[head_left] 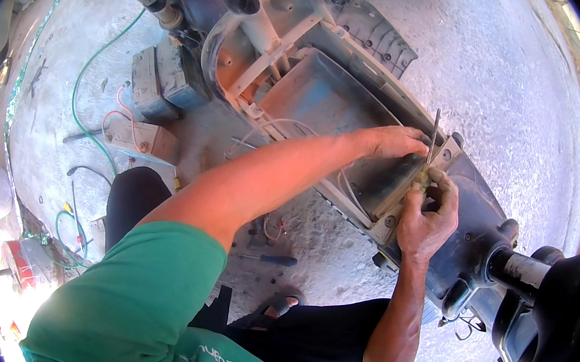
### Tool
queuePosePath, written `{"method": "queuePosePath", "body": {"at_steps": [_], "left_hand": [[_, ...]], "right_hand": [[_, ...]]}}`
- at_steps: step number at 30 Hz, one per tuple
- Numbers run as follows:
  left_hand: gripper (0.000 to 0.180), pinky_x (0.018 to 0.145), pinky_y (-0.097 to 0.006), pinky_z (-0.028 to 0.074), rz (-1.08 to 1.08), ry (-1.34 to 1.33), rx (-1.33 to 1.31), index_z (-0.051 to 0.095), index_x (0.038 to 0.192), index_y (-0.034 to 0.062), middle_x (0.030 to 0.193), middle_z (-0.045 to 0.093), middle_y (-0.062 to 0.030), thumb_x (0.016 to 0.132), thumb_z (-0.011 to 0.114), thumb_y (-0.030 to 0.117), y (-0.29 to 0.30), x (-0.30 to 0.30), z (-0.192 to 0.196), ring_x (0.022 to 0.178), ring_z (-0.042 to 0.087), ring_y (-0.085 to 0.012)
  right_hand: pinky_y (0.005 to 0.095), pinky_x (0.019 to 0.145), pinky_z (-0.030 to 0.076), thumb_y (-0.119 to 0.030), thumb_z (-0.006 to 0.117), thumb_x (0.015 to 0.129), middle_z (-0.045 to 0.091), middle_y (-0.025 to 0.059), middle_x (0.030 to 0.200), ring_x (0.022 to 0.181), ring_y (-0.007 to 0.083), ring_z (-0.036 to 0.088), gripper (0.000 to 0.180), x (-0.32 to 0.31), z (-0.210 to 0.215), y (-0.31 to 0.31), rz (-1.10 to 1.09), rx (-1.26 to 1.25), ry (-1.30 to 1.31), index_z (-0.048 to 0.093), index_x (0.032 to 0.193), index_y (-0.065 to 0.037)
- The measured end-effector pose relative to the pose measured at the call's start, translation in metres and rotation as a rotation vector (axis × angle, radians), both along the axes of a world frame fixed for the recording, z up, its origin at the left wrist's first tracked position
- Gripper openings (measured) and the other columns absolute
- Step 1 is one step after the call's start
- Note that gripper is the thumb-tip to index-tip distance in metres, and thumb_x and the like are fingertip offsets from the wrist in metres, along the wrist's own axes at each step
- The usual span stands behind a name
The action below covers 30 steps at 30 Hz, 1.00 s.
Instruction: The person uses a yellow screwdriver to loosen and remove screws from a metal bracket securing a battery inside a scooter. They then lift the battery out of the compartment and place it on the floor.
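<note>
Pinching the yellowish piece (422, 175) at the right end of the tray (337, 89), the right hand (429, 223) should brace; the left hand (394, 142), grip unclear, should align the rod (436, 126)

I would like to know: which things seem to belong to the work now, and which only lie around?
Seemingly in the job:
slim metal rod, by the left hand and right hand
open compartment

Seemingly lying about, on the floor:
screwdriver
green cord
boxy block
</note>
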<state>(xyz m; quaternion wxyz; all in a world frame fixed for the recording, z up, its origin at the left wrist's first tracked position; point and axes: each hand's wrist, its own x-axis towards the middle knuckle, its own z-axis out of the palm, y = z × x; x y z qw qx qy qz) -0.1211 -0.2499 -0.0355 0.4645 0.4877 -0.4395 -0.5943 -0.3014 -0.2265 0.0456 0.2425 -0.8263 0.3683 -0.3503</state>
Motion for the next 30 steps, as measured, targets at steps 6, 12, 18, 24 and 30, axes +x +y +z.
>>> {"method": "queuePosePath", "body": {"at_steps": [6, 12, 18, 24, 30], "left_hand": [[0.054, 0.117, -0.039, 0.035, 0.003, -0.232, -0.221, 0.057, 0.14, 0.0003, 0.147, 0.056, -0.0208, 0.106, 0.044, 0.041, -0.012, 0.004, -0.006, 0.139, 0.049, -0.0293], [0.058, 0.118, -0.041, 0.033, 0.077, -0.403, -0.248, 0.056, 0.138, -0.005, 0.147, 0.054, -0.0248, 0.108, 0.038, 0.041, -0.014, 0.003, -0.012, 0.141, 0.047, -0.0348], [0.062, 0.115, -0.043, 0.038, 0.083, -0.502, -0.147, 0.056, 0.141, -0.0017, 0.148, 0.053, -0.0243, 0.104, 0.046, 0.047, 0.013, 0.002, -0.019, 0.139, 0.048, -0.0362], [0.056, 0.1, -0.045, 0.049, -0.53, -0.71, 0.24, 0.071, 0.123, 0.0022, 0.123, 0.07, -0.0208, 0.095, 0.062, 0.049, 0.087, 0.016, 0.054, 0.118, 0.065, -0.0338], [0.047, 0.091, -0.048, 0.053, -0.611, -0.847, 0.222, 0.075, 0.117, 0.0048, 0.111, 0.074, -0.0204, 0.095, 0.062, 0.044, 0.09, 0.021, 0.07, 0.106, 0.069, -0.0363]], "right_hand": [[0.0306, 0.071, 0.055, -0.002, 0.071, 0.079, 0.071, 0.0087, 0.1, 0.078, 0.0178, 0.069, 0.032, 0.004, 0.002, 0.0, -0.003, 0.033, -0.002, 0.069, 0.112, -0.003], [0.0301, 0.068, 0.055, -0.002, 0.073, 0.079, 0.071, 0.0089, 0.099, 0.076, 0.0179, 0.069, 0.032, 0.003, 0.0, -0.003, 0.032, -0.046, -0.019, 0.069, 0.11, -0.004], [0.0299, 0.065, 0.054, -0.002, 0.074, 0.079, 0.071, 0.0095, 0.099, 0.074, 0.0175, 0.069, 0.031, 0.007, -0.007, -0.003, 0.073, -0.082, -0.08, 0.069, 0.109, -0.004], [0.03, 0.066, 0.055, -0.003, 0.075, 0.078, 0.072, 0.0095, 0.1, 0.074, 0.0174, 0.069, 0.029, 0.0, 0.001, -0.002, 0.028, -0.053, -0.054, 0.069, 0.107, -0.004], [0.0293, 0.066, 0.054, -0.002, 0.075, 0.078, 0.073, 0.0088, 0.098, 0.073, 0.017, 0.068, 0.029, 0.004, -0.004, -0.004, 0.041, -0.078, -0.078, 0.069, 0.107, -0.003]]}}
